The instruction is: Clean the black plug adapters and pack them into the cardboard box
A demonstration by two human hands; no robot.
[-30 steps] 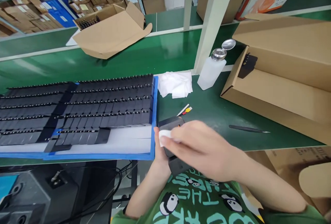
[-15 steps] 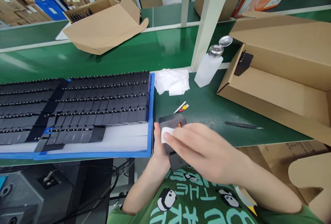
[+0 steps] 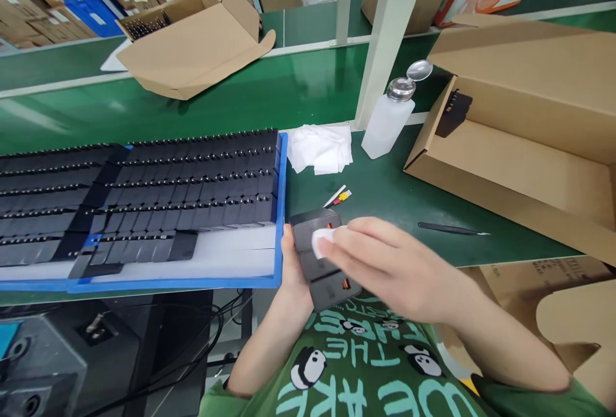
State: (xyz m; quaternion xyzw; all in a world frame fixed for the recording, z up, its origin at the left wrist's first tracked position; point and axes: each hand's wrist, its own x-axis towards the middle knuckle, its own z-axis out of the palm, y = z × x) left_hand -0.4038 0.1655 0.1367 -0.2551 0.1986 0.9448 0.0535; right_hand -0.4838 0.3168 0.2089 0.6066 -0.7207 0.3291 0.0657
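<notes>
My left hand (image 3: 294, 269) is closed around the left side of a dark grey rectangular device (image 3: 332, 290) with copper-coloured contacts, held in front of my body. Between the fingertips of my right hand (image 3: 385, 263) is a small folded white wipe (image 3: 318, 244), which lies against the upper part of the device's face. My right hand hides part of the device's right side. To the left, a blue-rimmed tray (image 3: 280, 212) carries rows of black parts (image 3: 226, 186) with shiny tips along their tops.
A stack of white wipes (image 3: 320, 147) lies beyond my hands, near a pump bottle (image 3: 389, 122). A short cable (image 3: 341, 197) and black tweezers (image 3: 452, 229) lie on the green table. An open cardboard box (image 3: 520, 173) with a black part inside stands right; another box (image 3: 192, 51) sits behind.
My right hand has shifted slightly right with the wipe, uncovering more of the device's lower face. My left hand still holds the device, which has moved slightly left.
</notes>
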